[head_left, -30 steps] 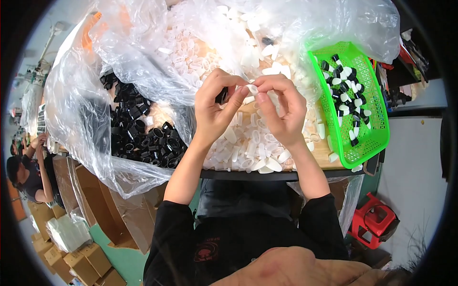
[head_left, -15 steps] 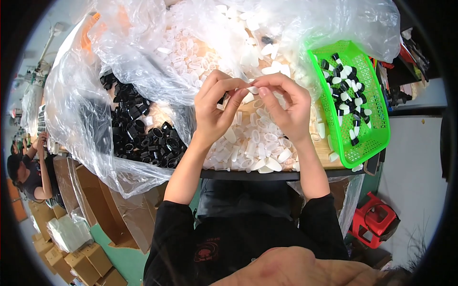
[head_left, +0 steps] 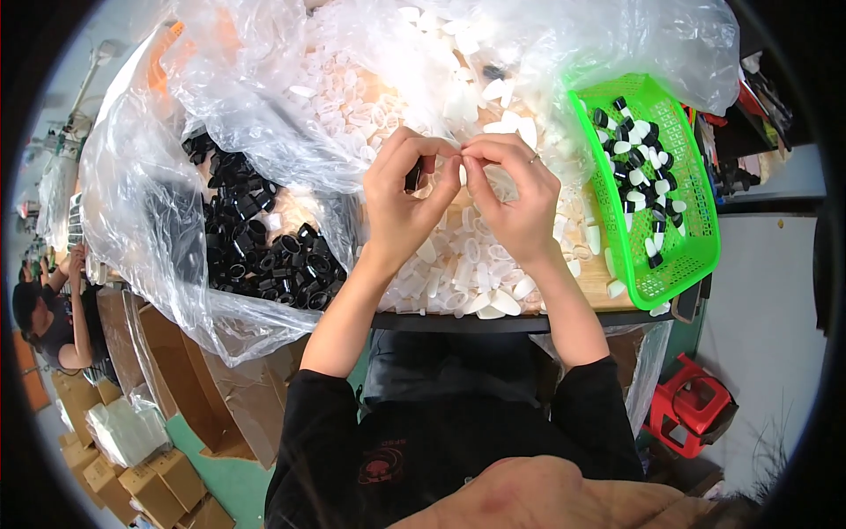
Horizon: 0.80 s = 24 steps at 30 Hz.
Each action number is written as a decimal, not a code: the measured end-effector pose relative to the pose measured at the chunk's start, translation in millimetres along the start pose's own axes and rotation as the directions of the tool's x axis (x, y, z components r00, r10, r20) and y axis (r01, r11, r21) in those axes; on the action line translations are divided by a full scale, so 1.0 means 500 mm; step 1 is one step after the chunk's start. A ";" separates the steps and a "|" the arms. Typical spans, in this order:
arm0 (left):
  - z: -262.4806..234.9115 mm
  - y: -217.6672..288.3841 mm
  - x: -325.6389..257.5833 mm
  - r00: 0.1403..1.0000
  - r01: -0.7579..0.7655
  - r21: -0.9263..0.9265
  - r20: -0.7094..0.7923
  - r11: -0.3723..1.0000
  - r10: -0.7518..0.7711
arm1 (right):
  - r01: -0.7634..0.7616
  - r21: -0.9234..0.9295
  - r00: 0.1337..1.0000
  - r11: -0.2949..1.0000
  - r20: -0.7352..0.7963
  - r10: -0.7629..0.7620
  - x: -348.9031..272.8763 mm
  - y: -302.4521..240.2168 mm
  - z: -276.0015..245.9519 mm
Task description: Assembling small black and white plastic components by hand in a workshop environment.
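My left hand (head_left: 404,189) and my right hand (head_left: 518,196) meet fingertip to fingertip above the middle of the table. Both are closed in a pinch; whatever sits between the fingertips is too small or hidden to make out. A black plastic cap (head_left: 413,176) shows inside the curled fingers of my left hand. Below the hands lies a heap of clear, oval plastic rings (head_left: 476,256) mixed with white, tongue-shaped pieces (head_left: 504,304). To the left is a pile of black plastic caps (head_left: 256,234).
A green basket (head_left: 626,256) at the right holds several joined black-and-white pieces (head_left: 652,167). Clear plastic sheeting (head_left: 132,203) drapes the table's left and far sides. A red stool (head_left: 692,406) stands lower right, cardboard boxes (head_left: 159,489) lower left. Another person (head_left: 57,322) works at far left.
My right hand has shifted slightly left and turned, its fingertips closer to the left hand's. The white piece seen at the fingertips earlier is now hidden. The left hand has tilted a little.
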<state>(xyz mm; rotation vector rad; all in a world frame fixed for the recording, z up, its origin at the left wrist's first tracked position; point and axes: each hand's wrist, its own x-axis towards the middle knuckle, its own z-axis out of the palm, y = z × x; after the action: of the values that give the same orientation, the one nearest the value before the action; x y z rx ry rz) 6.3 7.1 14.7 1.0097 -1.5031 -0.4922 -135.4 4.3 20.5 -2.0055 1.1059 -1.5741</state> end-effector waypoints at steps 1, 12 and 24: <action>0.000 0.001 0.001 1.000 0.009 0.012 0.012 1.000 -0.009 | -0.007 0.025 1.000 1.000 0.028 0.006 -0.001 0.002 -0.001; 0.003 0.003 -0.008 0.954 0.291 -0.224 0.145 0.930 -0.264 | -0.368 0.528 0.928 0.766 0.155 0.339 -0.004 0.018 -0.002; -0.001 -0.002 -0.009 0.945 0.321 -0.125 0.098 0.939 -0.311 | -0.145 0.169 0.988 0.975 0.068 0.135 -0.001 0.016 -0.002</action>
<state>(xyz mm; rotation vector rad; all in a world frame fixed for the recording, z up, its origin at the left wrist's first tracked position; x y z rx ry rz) 6.9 10.4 11.3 1.1380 -1.3566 -0.8626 -139.2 -0.2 14.8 -1.8056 1.0270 -1.4795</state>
